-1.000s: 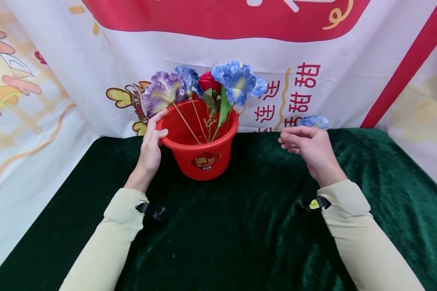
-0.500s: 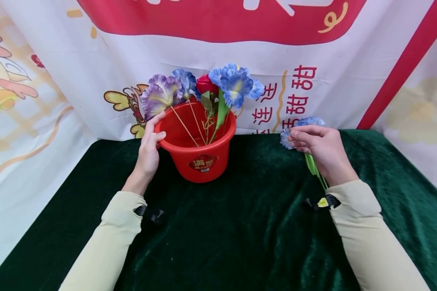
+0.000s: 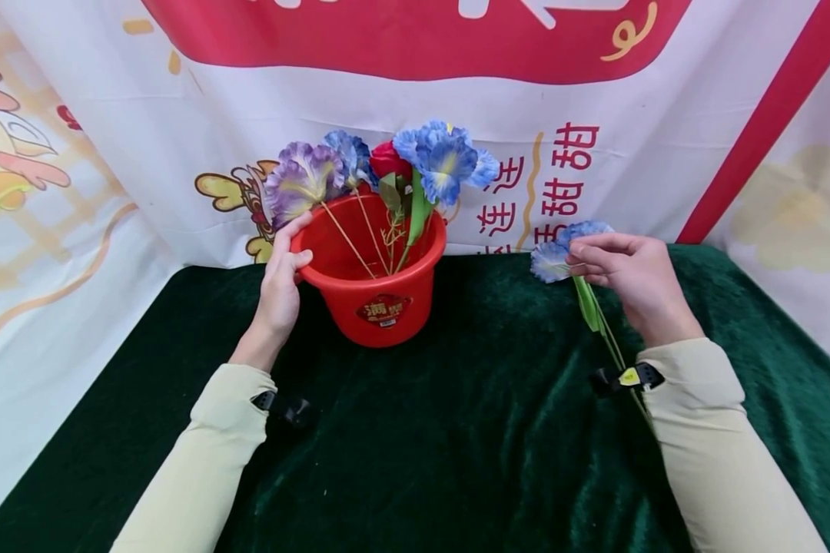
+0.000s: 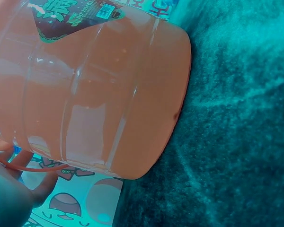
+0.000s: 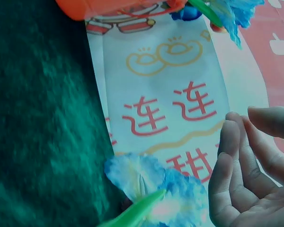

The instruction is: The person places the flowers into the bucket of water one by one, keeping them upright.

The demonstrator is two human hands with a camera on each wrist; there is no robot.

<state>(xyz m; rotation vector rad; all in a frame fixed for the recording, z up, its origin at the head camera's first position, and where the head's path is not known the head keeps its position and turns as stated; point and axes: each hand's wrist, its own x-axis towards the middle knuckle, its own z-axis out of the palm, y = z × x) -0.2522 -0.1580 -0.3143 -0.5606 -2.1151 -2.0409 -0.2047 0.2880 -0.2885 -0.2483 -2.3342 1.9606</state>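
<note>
At the left, my left hand [image 3: 280,296] grips the rim of a red bucket [image 3: 415,296], its thumb on the near side. The bucket holds a purple artificial flower [image 3: 304,180], two blue ones and a red rose [image 3: 390,160]; their stems lean inside. Another blue artificial flower [image 3: 552,263] lies near the back edge of the table, its green stem running towards me, partly hidden by my right wrist. Just over that flower is my right hand [image 3: 639,284]. In the right wrist view its fingers are loosely bent, with a gap between thumb and fingertips and nothing held.
Dark green velvet cloth [image 3: 422,453] covers the table. Right behind its back edge hangs a white printed backdrop [image 3: 270,100] with red lettering. The bucket's thin red handle [image 4: 33,168] hangs near the left hand in the left wrist view.
My right hand has shifted to the right, uncovering more of the lying blue flower and its stem. The left hand has stayed on the bucket's rim.
</note>
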